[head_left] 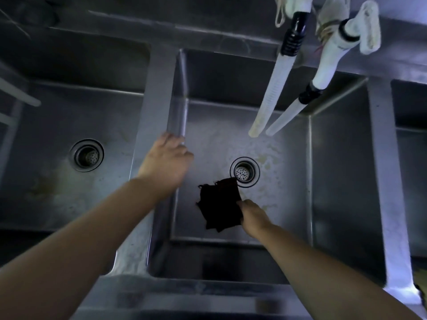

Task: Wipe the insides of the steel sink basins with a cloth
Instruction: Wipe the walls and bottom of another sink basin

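The left basin [57, 125] holds only its drain [87, 155]. Your left hand [165, 158] rests loose on the divider [152, 107], gripping nothing. In the middle basin [335, 169], your right hand [253, 217] pinches the dark cloth [218, 204] beside the strainer [244, 172]; next, sweep its stained floor.

The scene is taken from a single wide-angle head camera, aimed steeply down and forward into the middle basin [335, 181] of a steel sink, with both forearms seen entering from the bottom edge. The basin is framed at close range, its neighbours cut off at either side, and straight edges are bowed by the lens.
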